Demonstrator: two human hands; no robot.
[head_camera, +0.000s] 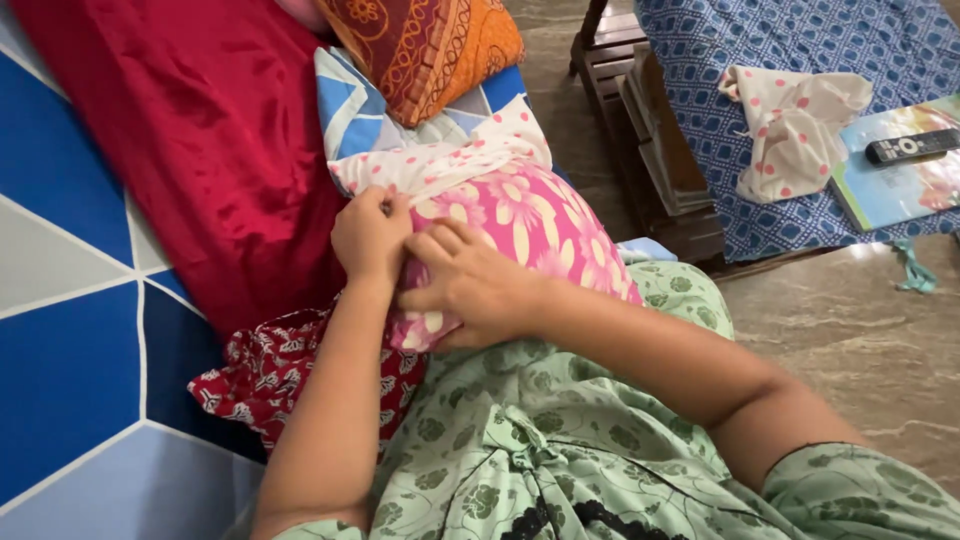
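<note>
One head-worn camera looks steeply down, close over the bed (70, 380) and lap.

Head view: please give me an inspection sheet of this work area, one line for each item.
Surface: bed sheet with blue, grey and white triangles.
Job's things: pink floral pillow going into a white pillowcase with pink dots, resting on the person's lap.
Clutter: red satin cloth; orange patterned cushion; red printed cloth.
Hands: left hand pinches the pillowcase edge; right hand presses flat on the pillow.
Cables: nothing seen.
Surroundings: second bed with blue patterned cover, a dotted cloth, a remote control on a book; wooden frame; stone floor.
</note>
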